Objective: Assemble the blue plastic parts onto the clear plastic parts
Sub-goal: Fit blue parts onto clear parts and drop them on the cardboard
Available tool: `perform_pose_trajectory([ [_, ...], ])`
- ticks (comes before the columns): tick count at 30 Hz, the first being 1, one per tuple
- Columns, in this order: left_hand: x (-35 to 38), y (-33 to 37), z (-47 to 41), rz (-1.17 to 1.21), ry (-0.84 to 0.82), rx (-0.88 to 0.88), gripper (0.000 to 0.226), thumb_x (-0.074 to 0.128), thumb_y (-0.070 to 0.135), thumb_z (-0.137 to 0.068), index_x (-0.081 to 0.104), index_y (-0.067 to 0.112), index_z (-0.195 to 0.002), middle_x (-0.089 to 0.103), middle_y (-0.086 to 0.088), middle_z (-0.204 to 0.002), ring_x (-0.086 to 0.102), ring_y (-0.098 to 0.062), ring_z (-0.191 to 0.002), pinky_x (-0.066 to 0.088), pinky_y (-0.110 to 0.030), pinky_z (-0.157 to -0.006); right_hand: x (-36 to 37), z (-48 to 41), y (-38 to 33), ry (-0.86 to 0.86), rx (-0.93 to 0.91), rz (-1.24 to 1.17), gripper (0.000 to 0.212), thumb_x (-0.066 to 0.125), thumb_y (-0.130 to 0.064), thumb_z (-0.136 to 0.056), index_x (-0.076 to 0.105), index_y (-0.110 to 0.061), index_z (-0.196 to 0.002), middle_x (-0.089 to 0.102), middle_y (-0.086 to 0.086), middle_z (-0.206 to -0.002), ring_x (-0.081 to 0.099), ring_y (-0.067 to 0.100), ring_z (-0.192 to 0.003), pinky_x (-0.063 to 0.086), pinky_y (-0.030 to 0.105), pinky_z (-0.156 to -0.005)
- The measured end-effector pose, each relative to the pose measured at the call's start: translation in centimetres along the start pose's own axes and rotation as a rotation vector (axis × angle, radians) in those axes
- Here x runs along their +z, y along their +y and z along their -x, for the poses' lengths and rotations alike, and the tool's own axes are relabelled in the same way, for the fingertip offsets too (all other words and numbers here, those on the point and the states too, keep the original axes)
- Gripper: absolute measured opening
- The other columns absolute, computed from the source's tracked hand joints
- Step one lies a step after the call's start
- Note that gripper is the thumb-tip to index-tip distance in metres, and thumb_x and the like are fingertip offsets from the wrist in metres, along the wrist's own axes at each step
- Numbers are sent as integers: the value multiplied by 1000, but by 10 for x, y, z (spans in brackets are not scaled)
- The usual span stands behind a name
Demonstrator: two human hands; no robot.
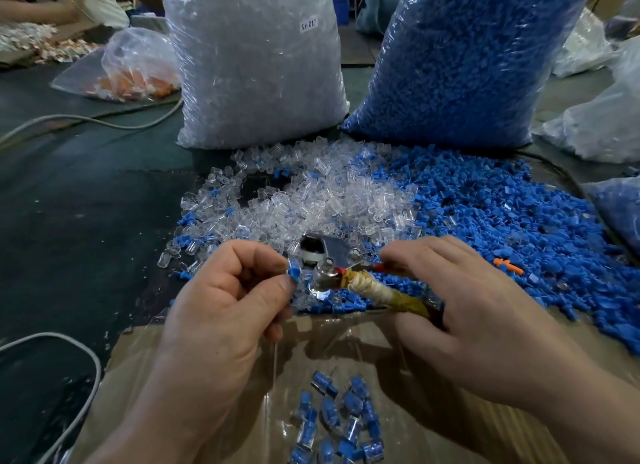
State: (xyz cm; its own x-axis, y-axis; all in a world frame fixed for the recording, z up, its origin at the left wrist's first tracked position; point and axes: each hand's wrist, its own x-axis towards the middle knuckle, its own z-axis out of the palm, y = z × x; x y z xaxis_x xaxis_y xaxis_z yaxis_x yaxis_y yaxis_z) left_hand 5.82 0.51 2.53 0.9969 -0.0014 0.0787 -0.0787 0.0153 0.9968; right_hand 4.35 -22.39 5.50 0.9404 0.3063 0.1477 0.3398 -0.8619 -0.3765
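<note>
over the far edge of the cardboard box point(135, 363), the left hand point(221, 311) keeps its grip pinched on one blue part point(293, 272), right beside a clear part point(323, 273), probably ready to press it in. the right hand point(485, 311) has its grip curled round a taped tool point(377, 290) that seems to steady the clear part. inside the box lie finished pieces point(339, 425). just beyond the box spread a clear pile point(329, 200) and a blue pile point(502, 214). further beyond stand a clear-filled bag point(256, 65) and a blue-filled bag point(460, 58).
</note>
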Motion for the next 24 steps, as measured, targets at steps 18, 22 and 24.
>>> perform_pose_trajectory([
  [18, 7, 2, 2, 185, -18, -54, 11, 69, 19, -67, 72, 24, -76, 66, -9, -67, 59, -15, -55, 49, -22, -42, 4, 0, -4, -64, -45, -26, 57, 34, -62, -78, 34, -47, -133, 37, -35, -118, 36, -6, -117, 32, 11, -92],
  [22, 6, 1, 3, 185, -27, -51, 11, 72, 23, -66, 72, 26, -77, 65, -8, -67, 59, -14, -56, 48, -21, -44, 4, -1, -6, -58, -46, 45, 54, 33, -62, -80, 37, -44, -131, 46, -26, -113, 41, 0, -109, 36, 18, -89],
  [24, 7, 1, 4, 158, -25, -51, 20, 76, 33, -58, 72, 27, -77, 66, -7, -68, 59, -14, -56, 48, -21, -44, 4, -2, -8, -66, -45, 95, 53, 28, -65, -79, 39, -46, -127, 47, -24, -103, 43, 3, -99, 34, 17, -79],
])
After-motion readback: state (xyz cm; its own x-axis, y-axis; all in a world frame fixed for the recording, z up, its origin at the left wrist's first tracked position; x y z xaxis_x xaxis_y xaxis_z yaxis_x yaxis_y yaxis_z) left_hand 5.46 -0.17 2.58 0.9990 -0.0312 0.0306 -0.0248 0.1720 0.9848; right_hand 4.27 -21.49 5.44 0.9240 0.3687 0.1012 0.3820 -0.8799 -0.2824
